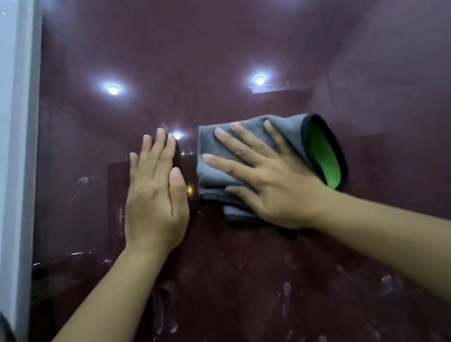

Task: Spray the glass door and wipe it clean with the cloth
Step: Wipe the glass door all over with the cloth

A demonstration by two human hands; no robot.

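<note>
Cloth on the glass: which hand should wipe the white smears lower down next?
The right hand, probably. It already presses the cloth flat against the glass, so it can slide down to the smears. The left hand lies bare on the glass.

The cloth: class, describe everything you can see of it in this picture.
The cloth is a soft, microfibre-looking rag, grey on the outside with a bright green inner face showing at its right end, edged in dark trim. It is folded into a thick pad with layered edges at the lower left. It lies flat against the glass door, pressed there by the right hand, whose straight, spread fingers lie across it. The left hand rests on the glass beside it, not touching it.
</note>
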